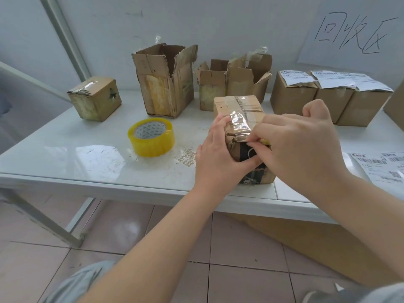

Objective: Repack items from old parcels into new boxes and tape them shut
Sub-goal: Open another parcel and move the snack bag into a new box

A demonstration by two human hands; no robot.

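Note:
A worn cardboard parcel (239, 106) wrapped in clear tape stands near the table's front edge. My left hand (216, 154) grips its near left corner, fingers curled round the torn end. My right hand (293, 145) pinches the edge of the clear tape at the parcel's near end; something small and yellow shows by its fingertips, too hidden to identify. A yellow tape roll (152, 137) lies on the table to the left of the parcel.
On the white table (65, 154), a small taped box (95, 98) sits far left. Torn open boxes (166, 79) (236, 82) stand at the back. Three sealed boxes with labels (328, 95) line the right. Shipping labels (382, 169) lie at the right edge.

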